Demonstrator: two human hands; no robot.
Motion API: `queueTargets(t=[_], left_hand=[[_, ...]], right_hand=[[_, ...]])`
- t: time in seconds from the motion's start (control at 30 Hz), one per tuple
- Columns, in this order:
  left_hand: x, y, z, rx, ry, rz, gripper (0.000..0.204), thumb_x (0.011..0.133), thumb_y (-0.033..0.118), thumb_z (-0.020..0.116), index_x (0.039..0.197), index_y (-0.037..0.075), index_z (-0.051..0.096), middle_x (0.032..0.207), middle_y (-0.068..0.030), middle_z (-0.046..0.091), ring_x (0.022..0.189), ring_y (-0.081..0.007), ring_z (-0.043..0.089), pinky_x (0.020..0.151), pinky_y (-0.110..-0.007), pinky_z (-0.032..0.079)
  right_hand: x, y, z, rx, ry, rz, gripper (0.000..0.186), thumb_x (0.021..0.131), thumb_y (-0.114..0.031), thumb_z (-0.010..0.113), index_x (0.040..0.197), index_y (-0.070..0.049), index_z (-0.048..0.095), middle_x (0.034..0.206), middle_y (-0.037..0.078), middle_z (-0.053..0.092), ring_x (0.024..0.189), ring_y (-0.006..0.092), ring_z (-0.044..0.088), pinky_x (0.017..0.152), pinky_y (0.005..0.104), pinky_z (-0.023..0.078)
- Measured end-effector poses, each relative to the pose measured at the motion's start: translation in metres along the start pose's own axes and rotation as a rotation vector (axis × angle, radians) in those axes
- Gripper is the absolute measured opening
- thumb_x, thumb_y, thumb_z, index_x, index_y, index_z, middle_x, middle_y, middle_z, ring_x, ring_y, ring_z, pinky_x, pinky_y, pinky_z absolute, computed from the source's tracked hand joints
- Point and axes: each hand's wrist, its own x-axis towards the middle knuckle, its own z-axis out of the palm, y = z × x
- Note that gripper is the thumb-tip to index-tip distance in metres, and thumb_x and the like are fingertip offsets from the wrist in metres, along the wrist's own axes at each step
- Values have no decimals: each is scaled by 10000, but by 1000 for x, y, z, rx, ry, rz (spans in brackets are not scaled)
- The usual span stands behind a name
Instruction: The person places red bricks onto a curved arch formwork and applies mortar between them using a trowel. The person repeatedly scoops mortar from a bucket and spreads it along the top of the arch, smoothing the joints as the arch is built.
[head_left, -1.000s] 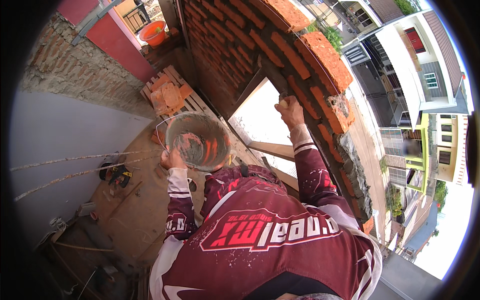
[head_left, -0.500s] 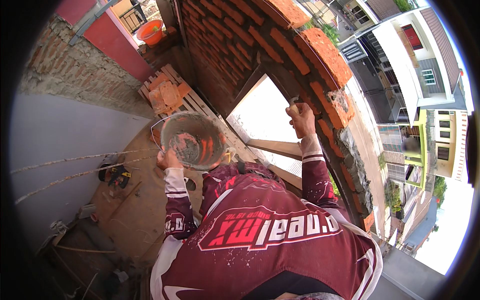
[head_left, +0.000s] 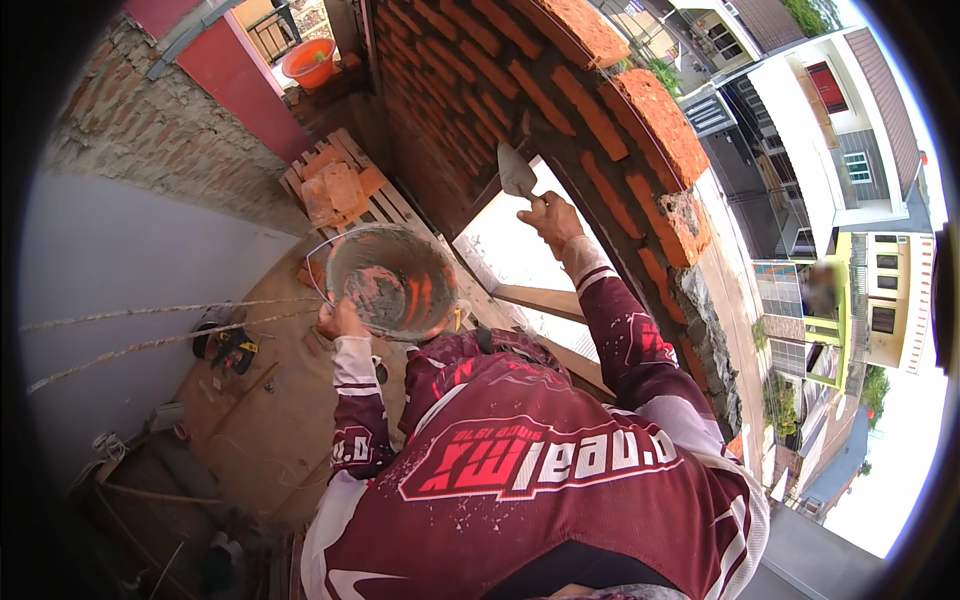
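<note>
My left hand (head_left: 343,318) is closed on the near left rim of a mortar-smeared orange bucket (head_left: 425,275), which tilts its mouth up at me. Some grey mortar lies in its bottom, and a thin wire handle loops out on its left. Raised ahead on the right, my right hand (head_left: 556,221) grips the handle of a pointing trowel (head_left: 516,170). The metal blade points up and away, close to the face of the red brick wall (head_left: 540,100) and beside the upper corner of a bright framed opening (head_left: 485,228).
Loose bricks (head_left: 335,192) are stacked on wooden slats (head_left: 385,205) beyond the bucket. An orange tub (head_left: 309,63) stands farther back. Two rods (head_left: 170,318) cross on the left, above a dark tool with yellow marks (head_left: 235,350). A string line runs along the wall top; houses (head_left: 850,130) lie outside.
My right hand has swung left and away along the wall, bringing the trowel blade into plain sight. My left hand and the bucket have stayed nearly in place.
</note>
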Motion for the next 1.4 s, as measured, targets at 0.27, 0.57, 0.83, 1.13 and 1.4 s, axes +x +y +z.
queueTargets(t=[0.27, 0.57, 0.83, 1.13, 1.4], left_hand=[[-3, 3, -9, 64, 28, 63, 410, 691, -10, 613, 1096, -37, 674, 982, -67, 642, 841, -194, 618, 713, -358, 506], [-5, 15, 3, 66, -26, 18, 463, 681, -7, 614, 1137, -61, 670, 991, -68, 647, 833, -194, 611, 746, -343, 498], [5, 12, 10, 63, -62, 13, 432, 664, -11, 613, 1094, -46, 651, 976, -85, 639, 802, -210, 620, 737, -362, 513], [4, 5, 13, 16, -40, 120, 120, 700, 0, 626, 804, 3, 565, 762, 31, 482, 632, -122, 431, 553, -312, 375], [8, 3, 2, 39, -38, -8, 382, 676, 9, 615, 1053, -27, 664, 901, -40, 600, 761, -171, 552, 696, -318, 461]], right_hand=[[35, 5, -33, -46, 134, -25, 437, 894, -364, 685, 1098, 21, 684, 915, 186, 720, 808, 284, 718, 768, 423, 555], [12, 18, -34, 158, 224, 16, 466, 909, -361, 646, 1180, 17, 664, 1000, 249, 701, 948, 390, 673, 844, 463, 520], [-17, 52, -29, 78, 386, -34, 477, 927, -368, 664, 1214, 13, 649, 992, 254, 717, 956, 403, 704, 863, 445, 528], [-72, 61, -64, -40, 386, -2, 442, 934, -372, 666, 1226, -41, 649, 1144, 245, 702, 1079, 448, 661, 916, 502, 516], [-114, 14, -107, -367, 237, -210, 419, 901, -350, 701, 1204, -66, 646, 1088, 161, 709, 1000, 385, 689, 832, 489, 553]])
